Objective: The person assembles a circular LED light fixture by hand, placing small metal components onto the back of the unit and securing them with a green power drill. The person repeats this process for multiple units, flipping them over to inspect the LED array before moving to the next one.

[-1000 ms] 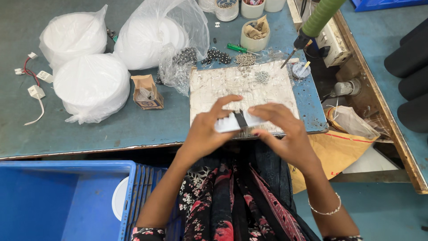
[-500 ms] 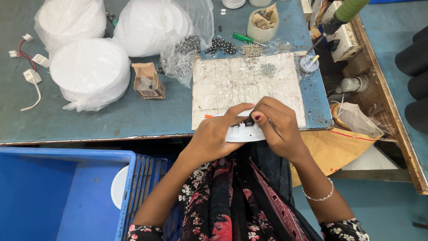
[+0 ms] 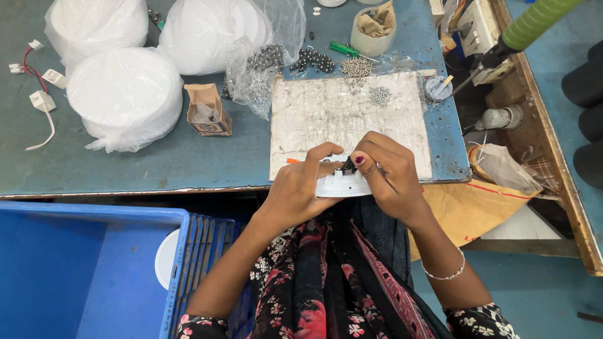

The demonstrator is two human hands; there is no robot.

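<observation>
Both hands grip a white round plastic housing (image 3: 342,184) at the near edge of the blue-green table (image 3: 125,160). My left hand (image 3: 300,187) clasps its left side. My right hand (image 3: 384,172) covers the right side, its thumb and forefinger pressing on a small dark part (image 3: 347,166) on top of the housing. Much of the housing is hidden under the fingers. Behind the hands lies a pale, taped work mat (image 3: 349,113).
Three bags of white round parts (image 3: 125,94) sit at the left. A small cardboard box (image 3: 206,112), dark clips (image 3: 311,61), screw piles (image 3: 357,66), a cup (image 3: 374,28) and a green-handled tool (image 3: 534,25) surround the mat. A blue crate (image 3: 81,270) stands below left.
Both hands have drawn the white housing back from the mat to the table's near edge, and the fingers have closed tighter over the dark part.
</observation>
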